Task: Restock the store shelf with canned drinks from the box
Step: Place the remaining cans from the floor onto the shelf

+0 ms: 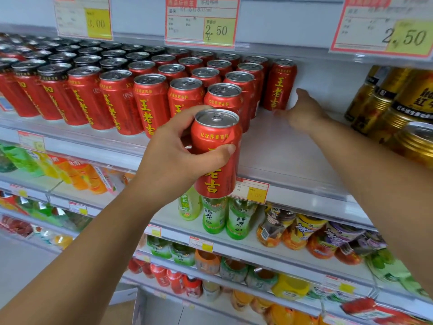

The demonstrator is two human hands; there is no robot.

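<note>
My left hand (173, 151) grips a red can with yellow characters (216, 158), upright, in front of the white shelf (281, 160). Rows of the same red cans (150, 102) fill the shelf's left and middle. My right hand (302, 111) reaches deep into the shelf's bare right part, fingers extended beside the rearmost red can (280, 84); it looks blurred and holds nothing. The box is not in view.
Gold cans (398, 113) stand at the right end of the same shelf. Price tags (201, 22) hang from the shelf above. Lower shelves hold green tea bottles (225, 216), orange juice bottles and other drinks. A grey floor shows at the bottom left.
</note>
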